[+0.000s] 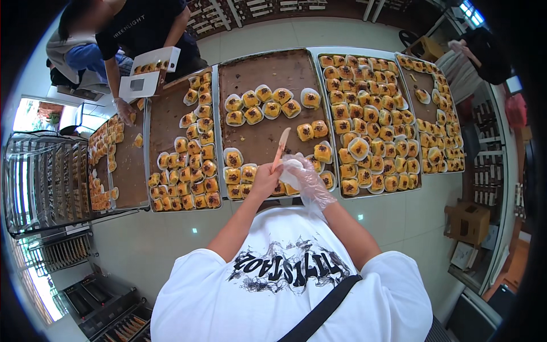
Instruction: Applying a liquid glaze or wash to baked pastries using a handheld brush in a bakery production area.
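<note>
My bare left hand (266, 181) grips a narrow, flat spatula-like tool (281, 147), its pale tip pointing away from me. Beside it, my right hand (314, 184) wears a clear plastic glove and pinches a white paper liner (293, 165). Whether a pastry sits in that liner is hidden by the fingers. Both hands are over the near edge of the middle baking tray (260, 139). Golden square pastries with dark crumb topping, such as one pastry (311, 98), lie on it, most in white liners. Two pastries (312, 130) just beyond my right hand appear to have no liners.
A densely filled tray (318, 81) adjoins on the right, with another tray (427, 85) beyond. Leftward lie a partly filled tray (166, 124) and a further tray (132, 184). A co-worker's gloved hand (123, 112) reaches there, near an open white box (139, 85). Another person (485, 55) stands far right.
</note>
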Demonstrator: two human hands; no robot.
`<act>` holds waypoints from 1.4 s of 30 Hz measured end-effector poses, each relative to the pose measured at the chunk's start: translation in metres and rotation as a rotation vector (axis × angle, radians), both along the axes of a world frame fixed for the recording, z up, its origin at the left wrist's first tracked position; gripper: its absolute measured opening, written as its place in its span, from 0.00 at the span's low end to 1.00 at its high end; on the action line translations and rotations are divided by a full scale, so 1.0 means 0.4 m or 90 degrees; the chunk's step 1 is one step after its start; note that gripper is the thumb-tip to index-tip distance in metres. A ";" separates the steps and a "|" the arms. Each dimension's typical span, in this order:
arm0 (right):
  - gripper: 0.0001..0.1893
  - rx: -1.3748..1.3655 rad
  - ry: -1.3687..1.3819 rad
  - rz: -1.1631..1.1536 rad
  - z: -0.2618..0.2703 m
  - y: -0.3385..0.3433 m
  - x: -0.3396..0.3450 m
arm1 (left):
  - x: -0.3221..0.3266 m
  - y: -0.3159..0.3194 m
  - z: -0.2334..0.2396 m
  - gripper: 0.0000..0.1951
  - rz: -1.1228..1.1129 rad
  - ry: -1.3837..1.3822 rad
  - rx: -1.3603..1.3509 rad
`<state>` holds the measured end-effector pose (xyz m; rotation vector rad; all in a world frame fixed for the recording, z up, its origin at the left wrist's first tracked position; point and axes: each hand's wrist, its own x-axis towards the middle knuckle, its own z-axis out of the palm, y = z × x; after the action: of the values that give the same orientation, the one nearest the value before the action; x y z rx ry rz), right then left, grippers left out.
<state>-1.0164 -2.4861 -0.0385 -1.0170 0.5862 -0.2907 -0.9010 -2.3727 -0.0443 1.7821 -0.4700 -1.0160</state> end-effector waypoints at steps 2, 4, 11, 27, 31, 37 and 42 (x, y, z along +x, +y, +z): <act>0.19 -0.333 0.088 0.027 -0.003 -0.025 -0.029 | 0.018 -0.007 0.002 0.09 -0.009 0.014 0.014; 0.17 -0.589 0.114 0.063 -0.016 -0.061 -0.055 | 0.034 -0.011 -0.007 0.07 -0.022 0.007 0.011; 0.14 -1.290 0.159 0.045 -0.103 -0.296 0.018 | 0.184 -0.107 -0.060 0.04 -0.172 0.245 0.141; 0.20 -0.253 0.293 0.018 -0.021 -0.263 0.088 | 0.136 0.057 -0.012 0.08 -0.074 0.380 -0.126; 0.23 -0.271 0.305 0.035 0.065 -0.140 0.130 | 0.121 0.145 0.004 0.14 0.008 0.447 -0.167; 0.26 -0.187 0.238 0.211 0.114 0.024 0.263 | 0.106 0.200 0.043 0.14 0.100 0.252 -0.044; 0.30 -0.582 0.385 0.445 0.062 0.090 0.339 | 0.127 0.304 0.035 0.14 0.295 0.188 -0.014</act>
<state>-0.8806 -2.4500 -0.0138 -2.1535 0.5949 0.4421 -0.8502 -2.2513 -0.0303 1.5837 0.1130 -0.9132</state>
